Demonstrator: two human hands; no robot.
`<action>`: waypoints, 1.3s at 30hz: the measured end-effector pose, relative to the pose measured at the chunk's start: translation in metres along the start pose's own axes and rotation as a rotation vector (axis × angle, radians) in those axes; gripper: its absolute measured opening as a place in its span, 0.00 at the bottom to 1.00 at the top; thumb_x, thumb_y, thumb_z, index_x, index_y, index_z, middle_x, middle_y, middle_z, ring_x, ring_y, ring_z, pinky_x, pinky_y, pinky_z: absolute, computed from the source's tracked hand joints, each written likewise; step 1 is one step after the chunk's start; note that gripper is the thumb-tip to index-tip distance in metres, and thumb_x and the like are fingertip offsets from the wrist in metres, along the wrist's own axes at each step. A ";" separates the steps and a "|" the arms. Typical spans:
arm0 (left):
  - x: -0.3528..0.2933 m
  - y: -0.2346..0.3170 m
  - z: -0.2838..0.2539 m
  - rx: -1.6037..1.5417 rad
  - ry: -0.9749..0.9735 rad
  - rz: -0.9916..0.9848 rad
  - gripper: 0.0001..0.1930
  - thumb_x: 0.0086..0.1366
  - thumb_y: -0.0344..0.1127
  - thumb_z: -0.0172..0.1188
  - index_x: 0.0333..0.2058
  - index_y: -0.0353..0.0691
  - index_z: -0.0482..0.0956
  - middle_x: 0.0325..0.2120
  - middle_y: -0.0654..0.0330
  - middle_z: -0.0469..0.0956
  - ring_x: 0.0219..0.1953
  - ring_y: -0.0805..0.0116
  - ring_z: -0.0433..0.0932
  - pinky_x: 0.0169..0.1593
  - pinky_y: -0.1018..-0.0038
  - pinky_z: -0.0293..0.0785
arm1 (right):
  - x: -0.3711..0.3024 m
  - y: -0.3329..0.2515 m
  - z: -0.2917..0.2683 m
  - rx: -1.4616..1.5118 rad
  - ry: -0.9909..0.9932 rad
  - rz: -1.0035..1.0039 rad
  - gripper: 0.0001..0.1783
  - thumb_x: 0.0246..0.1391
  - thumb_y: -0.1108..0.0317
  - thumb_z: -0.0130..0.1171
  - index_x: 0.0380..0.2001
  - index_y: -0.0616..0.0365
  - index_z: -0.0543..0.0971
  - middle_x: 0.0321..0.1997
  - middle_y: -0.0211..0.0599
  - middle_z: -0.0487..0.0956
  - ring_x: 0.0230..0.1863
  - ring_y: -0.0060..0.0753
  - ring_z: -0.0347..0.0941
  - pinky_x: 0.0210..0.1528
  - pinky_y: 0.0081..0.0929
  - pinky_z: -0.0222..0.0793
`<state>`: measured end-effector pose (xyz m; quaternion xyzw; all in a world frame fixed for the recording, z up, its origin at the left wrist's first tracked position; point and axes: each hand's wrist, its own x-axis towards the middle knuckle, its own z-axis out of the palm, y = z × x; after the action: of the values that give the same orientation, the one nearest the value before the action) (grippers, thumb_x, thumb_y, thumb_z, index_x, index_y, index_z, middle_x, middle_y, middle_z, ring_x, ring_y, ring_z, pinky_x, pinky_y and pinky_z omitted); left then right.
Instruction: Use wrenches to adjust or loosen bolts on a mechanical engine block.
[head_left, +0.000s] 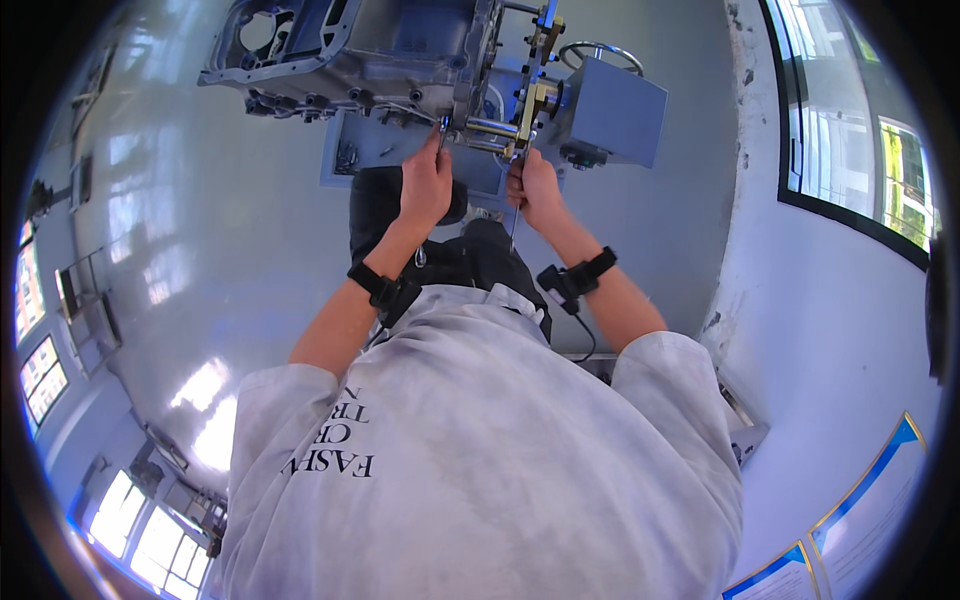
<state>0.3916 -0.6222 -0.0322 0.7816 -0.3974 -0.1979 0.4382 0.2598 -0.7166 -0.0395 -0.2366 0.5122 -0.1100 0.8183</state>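
A grey metal engine block (400,75) hangs on a stand in front of me. My left hand (427,187) is closed around a slim chrome wrench (420,257); its ring end shows below the hand, and its upper end meets the block's lower corner. My right hand (538,190) grips another thin chrome tool, seemingly a wrench (515,230), which points up at the brass-coloured mounting bracket (525,125) beside the block. The fingers of both hands partly cover the tools. Long bolts or rods (490,127) run between block and bracket.
Right of the bracket sits a grey gearbox housing (615,110) with a chrome handwheel (600,50). Below the block is a blue-grey tray (340,160) with small parts. A white wall (760,270) with a window stands to the right. Black straps with devices (385,290) circle both wrists.
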 end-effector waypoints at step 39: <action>-0.001 0.004 0.001 0.057 0.004 -0.073 0.17 0.58 0.27 0.45 0.47 0.29 0.67 0.14 0.48 0.64 0.16 0.58 0.65 0.24 0.71 0.63 | 0.063 0.031 -0.016 -0.396 0.278 -0.828 0.28 0.60 0.58 0.34 0.09 0.63 0.61 0.08 0.30 0.57 0.14 0.21 0.51 0.17 0.27 0.47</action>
<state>0.3889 -0.6231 -0.0298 0.8080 -0.3735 -0.2008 0.4090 0.2719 -0.7208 -0.1110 -0.5553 0.4905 -0.3577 0.5684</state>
